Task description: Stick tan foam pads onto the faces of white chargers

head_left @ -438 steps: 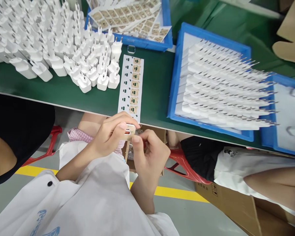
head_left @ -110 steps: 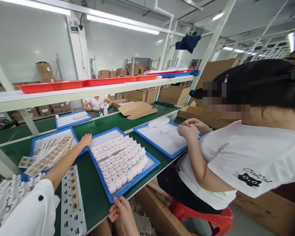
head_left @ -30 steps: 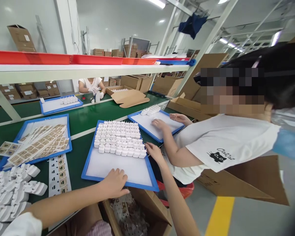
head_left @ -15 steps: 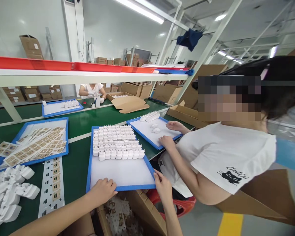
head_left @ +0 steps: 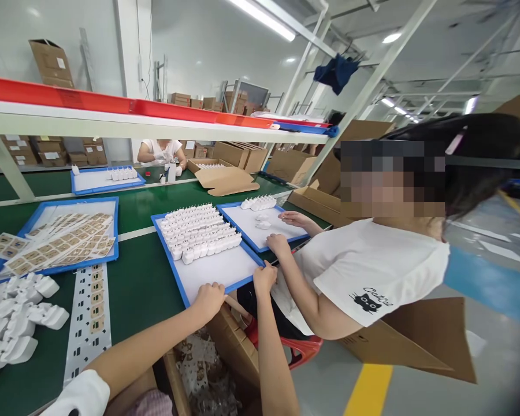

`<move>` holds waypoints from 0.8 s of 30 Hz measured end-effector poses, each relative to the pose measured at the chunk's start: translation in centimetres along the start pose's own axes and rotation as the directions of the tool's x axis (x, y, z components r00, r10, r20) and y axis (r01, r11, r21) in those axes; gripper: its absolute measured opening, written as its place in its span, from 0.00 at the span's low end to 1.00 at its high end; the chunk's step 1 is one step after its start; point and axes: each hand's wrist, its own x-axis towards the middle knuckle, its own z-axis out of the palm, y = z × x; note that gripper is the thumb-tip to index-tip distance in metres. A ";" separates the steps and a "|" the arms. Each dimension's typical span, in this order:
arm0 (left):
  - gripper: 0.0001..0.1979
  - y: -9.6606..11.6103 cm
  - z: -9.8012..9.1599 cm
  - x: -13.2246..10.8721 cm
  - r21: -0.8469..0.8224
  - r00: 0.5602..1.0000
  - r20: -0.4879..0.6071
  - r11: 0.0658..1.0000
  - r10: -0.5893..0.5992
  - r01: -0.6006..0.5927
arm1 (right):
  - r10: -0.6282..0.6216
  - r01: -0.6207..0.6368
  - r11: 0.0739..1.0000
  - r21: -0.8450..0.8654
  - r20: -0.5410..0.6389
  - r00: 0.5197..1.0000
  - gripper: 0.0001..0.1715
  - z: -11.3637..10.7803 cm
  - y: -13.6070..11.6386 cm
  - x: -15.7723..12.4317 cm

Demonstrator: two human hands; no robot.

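Both my hands hold the near edge of a blue-rimmed tray [head_left: 241,281] with a white base. My left hand [head_left: 210,300] is closed over the front edge, near its left end. At the front right corner, my right hand [head_left: 264,278] grips the rim. Rows of small white plug-like pieces [head_left: 199,231] stand in the tray's far part, their pins pointing up; its near part shows bare white. Just beyond, to the right, is a second blue-rimmed tray [head_left: 238,226] with a few similar white pieces [head_left: 259,203], and a co-worker's hands rest at it.
A co-worker [head_left: 333,271] sits close on the right. At left are a tray of sticker sheets [head_left: 60,242], a sticker strip [head_left: 89,318] and piled white pieces [head_left: 21,318]. An open carton [head_left: 236,341] stands below the table edge. A shelf [head_left: 156,128] crosses above the table.
The tray in my hands has turned, its near edge now slanting up to the right, and it sits closer to the neighbouring tray. My hands moved with it, still on its rim.
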 end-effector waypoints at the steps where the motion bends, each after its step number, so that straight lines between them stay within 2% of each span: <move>1: 0.19 -0.2 -0.5 0.2 0.000 0.999 0.007 0.999 -0.037 0.037 | 0.004 -0.004 1.000 -0.002 -0.005 1.000 0.22 0.2 -0.4 0.0; 5: 0.19 -0.3 -3.1 -0.6 -0.024 0.994 0.010 0.993 -0.112 0.113 | -0.007 0.007 1.000 -0.011 -0.010 1.000 0.22 0.1 -1.9 -0.3; 7: 0.18 0.1 -4.7 -3.0 -0.058 0.994 -0.024 0.992 -0.110 0.108 | -0.040 0.040 0.999 -0.015 -0.015 0.999 0.23 -0.7 -2.3 -1.3; 8: 0.18 0.3 -5.4 -5.0 -0.082 0.994 -0.046 0.992 -0.103 0.099 | -0.068 0.068 0.998 -0.016 -0.019 0.997 0.24 -1.3 -2.3 -2.2; 10: 0.18 0.2 -6.6 -10.7 -0.146 0.995 -0.084 0.988 -0.063 0.050 | -0.154 0.154 0.988 -0.006 -0.017 0.988 0.24 -2.6 -2.2 -5.2; 12: 0.13 -0.7 -7.2 -18.1 -0.249 0.994 -0.108 0.968 0.006 -0.033 | -0.281 0.280 0.959 0.037 0.025 0.959 0.24 -3.6 -2.0 -9.9; 13: 0.11 -1.4 -7.2 -22.1 -0.397 0.987 -0.154 0.911 0.049 -0.108 | -0.357 0.351 0.933 0.079 0.073 0.931 0.25 -3.9 -1.9 -12.7; 14: 0.12 -2.1 -7.0 -26.0 -0.513 0.983 -0.181 0.849 0.035 -0.124 | -0.440 0.421 0.896 0.140 0.150 0.886 0.25 -4.0 -1.9 -15.8; 15: 0.14 -2.9 -6.6 -29.8 -0.603 0.980 -0.189 0.795 -0.063 -0.065 | -0.523 0.479 0.850 0.218 0.243 0.817 0.24 -4.1 -2.0 -18.9; 16: 0.15 -3.7 -6.0 -33.2 -0.666 0.951 -0.203 0.745 -0.235 0.041 | -0.598 0.516 0.800 0.305 0.338 0.727 0.23 -4.2 -2.4 -22.0; 18: 0.17 -4.9 -4.7 -39.0 -0.738 0.778 -0.274 0.642 -0.566 0.206 | -0.696 0.519 0.718 0.464 0.480 0.534 0.20 -4.1 -3.8 -27.4; 20: 0.18 -5.6 -3.3 -43.1 -0.783 0.557 -0.323 0.547 -0.765 0.297 | -0.730 0.466 0.682 0.564 0.561 0.390 0.19 -3.5 -6.2 -31.4; 22: 0.19 -6.0 -2.3 -45.5 -0.812 0.393 -0.351 0.485 -0.850 0.324 | -0.729 0.404 0.682 0.609 0.613 0.306 0.19 -2.1 -9.3 -34.3; 23: 0.19 -6.1 -1.9 -46.1 -0.823 0.340 -0.358 0.466 -0.869 0.325 | -0.722 0.378 0.689 0.619 0.634 0.278 0.19 -1.1 -11.1 -35.4; 24: 0.19 -6.2 -1.6 -46.4 -0.831 0.314 -0.361 0.456 -0.878 0.319 | -0.712 0.354 0.698 0.622 0.653 0.257 0.20 0.1 -12.9 -36.5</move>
